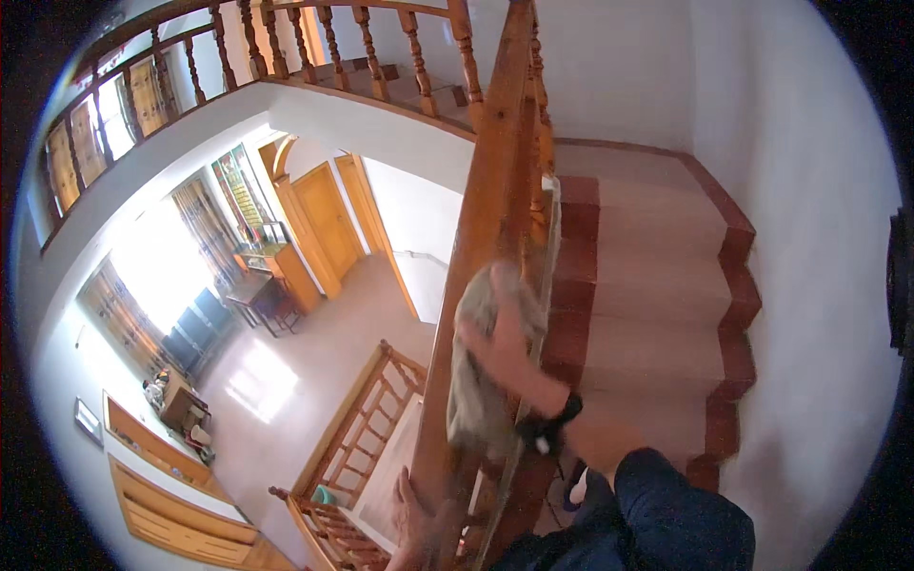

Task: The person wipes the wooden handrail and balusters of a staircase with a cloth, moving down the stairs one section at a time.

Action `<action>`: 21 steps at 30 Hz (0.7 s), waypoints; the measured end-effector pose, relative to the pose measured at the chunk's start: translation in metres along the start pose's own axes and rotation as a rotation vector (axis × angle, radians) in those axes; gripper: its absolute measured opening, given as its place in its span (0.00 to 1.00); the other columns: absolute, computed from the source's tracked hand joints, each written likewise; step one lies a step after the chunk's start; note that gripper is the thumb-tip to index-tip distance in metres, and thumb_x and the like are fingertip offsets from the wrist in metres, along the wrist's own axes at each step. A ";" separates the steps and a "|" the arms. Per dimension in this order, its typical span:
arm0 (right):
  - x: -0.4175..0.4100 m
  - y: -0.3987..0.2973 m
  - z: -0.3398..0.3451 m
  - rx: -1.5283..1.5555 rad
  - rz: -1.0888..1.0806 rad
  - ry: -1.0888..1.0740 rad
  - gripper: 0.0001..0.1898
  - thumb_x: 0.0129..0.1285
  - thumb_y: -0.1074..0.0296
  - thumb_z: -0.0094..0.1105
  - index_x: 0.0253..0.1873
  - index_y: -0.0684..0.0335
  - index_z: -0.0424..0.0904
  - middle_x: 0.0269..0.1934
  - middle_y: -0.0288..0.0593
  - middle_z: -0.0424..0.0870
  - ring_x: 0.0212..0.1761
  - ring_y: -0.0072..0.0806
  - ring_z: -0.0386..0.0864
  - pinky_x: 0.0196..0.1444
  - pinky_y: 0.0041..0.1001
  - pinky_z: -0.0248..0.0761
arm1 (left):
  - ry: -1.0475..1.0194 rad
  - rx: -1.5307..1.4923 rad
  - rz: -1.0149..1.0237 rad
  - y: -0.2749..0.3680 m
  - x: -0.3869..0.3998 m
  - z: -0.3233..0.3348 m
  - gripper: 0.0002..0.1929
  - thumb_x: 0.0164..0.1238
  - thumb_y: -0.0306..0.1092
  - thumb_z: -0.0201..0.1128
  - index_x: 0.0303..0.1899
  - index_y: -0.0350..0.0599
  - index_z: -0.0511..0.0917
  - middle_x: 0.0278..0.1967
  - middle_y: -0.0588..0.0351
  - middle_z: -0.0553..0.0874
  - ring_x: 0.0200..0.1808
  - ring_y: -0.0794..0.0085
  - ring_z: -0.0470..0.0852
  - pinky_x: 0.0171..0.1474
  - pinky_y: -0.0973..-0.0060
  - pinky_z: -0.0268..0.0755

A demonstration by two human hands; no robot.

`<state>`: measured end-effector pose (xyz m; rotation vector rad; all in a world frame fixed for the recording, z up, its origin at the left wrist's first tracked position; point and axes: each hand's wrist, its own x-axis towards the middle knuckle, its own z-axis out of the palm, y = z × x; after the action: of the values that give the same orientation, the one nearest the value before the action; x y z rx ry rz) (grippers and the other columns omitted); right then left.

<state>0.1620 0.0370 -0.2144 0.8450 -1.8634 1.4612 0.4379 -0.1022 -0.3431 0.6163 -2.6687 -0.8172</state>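
Note:
My right hand [498,321], with a black band at its wrist, presses a greyish-green cloth [473,385] onto the wooden stair handrail [493,178]. The cloth drapes over the rail and down its side; the hand looks slightly blurred. Lower down, my left hand [410,514] rests against the left side of the same handrail, fingers extended and partly cut off by the picture's bottom edge. Whether its fingers grip the wood is hard to see. Turned wooden balusters [537,193] stand under the rail.
Stairs [657,300] with dark red edging rise on the right beside a white wall [814,342]. Left of the rail lies a drop to a lower floor [314,357] with a table [251,289] and another wooden railing [343,414]. An upper balustrade [368,53] runs across the top.

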 end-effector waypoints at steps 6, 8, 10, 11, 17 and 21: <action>0.202 0.062 -0.045 0.006 0.069 -0.016 0.51 0.56 0.50 0.70 0.74 0.75 0.48 0.70 0.68 0.61 0.73 0.52 0.60 0.75 0.38 0.52 | 0.013 -0.172 -0.082 0.035 -0.011 -0.022 0.52 0.48 0.55 0.75 0.71 0.38 0.57 0.59 0.33 0.73 0.63 0.43 0.71 0.61 0.52 0.68; 0.257 0.069 -0.060 -0.099 0.120 -0.001 0.51 0.54 0.49 0.71 0.73 0.75 0.52 0.65 0.61 0.67 0.68 0.45 0.66 0.70 0.34 0.58 | -0.036 -0.135 -0.130 0.040 -0.007 -0.029 0.52 0.48 0.55 0.75 0.71 0.39 0.58 0.59 0.34 0.73 0.62 0.43 0.72 0.61 0.53 0.68; 0.317 0.099 -0.083 -0.154 0.100 0.032 0.48 0.53 0.48 0.71 0.71 0.72 0.58 0.58 0.53 0.75 0.59 0.36 0.74 0.62 0.30 0.66 | -0.092 -0.100 -0.170 0.046 -0.008 -0.033 0.51 0.48 0.55 0.75 0.70 0.40 0.58 0.59 0.35 0.74 0.62 0.43 0.72 0.62 0.54 0.68; 0.349 0.117 -0.101 -0.127 0.027 0.054 0.46 0.53 0.47 0.71 0.69 0.71 0.61 0.56 0.51 0.77 0.56 0.34 0.76 0.59 0.30 0.69 | -0.082 -0.129 -0.117 0.047 -0.008 -0.033 0.50 0.47 0.54 0.76 0.69 0.41 0.60 0.59 0.36 0.75 0.60 0.44 0.73 0.61 0.55 0.68; 0.447 0.142 -0.112 0.019 0.218 -0.007 0.37 0.49 0.44 0.74 0.57 0.67 0.73 0.48 0.44 0.79 0.48 0.29 0.77 0.51 0.27 0.72 | 0.060 -0.168 -0.095 -0.009 -0.049 0.006 0.45 0.45 0.42 0.80 0.66 0.44 0.65 0.54 0.43 0.77 0.55 0.53 0.76 0.57 0.58 0.71; 0.527 0.163 -0.134 -0.523 -0.094 0.005 0.41 0.50 0.36 0.68 0.58 0.69 0.76 0.51 0.52 0.83 0.52 0.40 0.80 0.55 0.33 0.73 | -0.022 -0.734 -0.443 -0.041 -0.063 0.023 0.46 0.44 0.46 0.78 0.67 0.45 0.64 0.52 0.43 0.78 0.52 0.52 0.78 0.52 0.57 0.74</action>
<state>-0.2752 0.1397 0.1330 0.6554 -2.0356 0.8507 0.4965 -0.0921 -0.3944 0.9838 -2.0168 -1.7943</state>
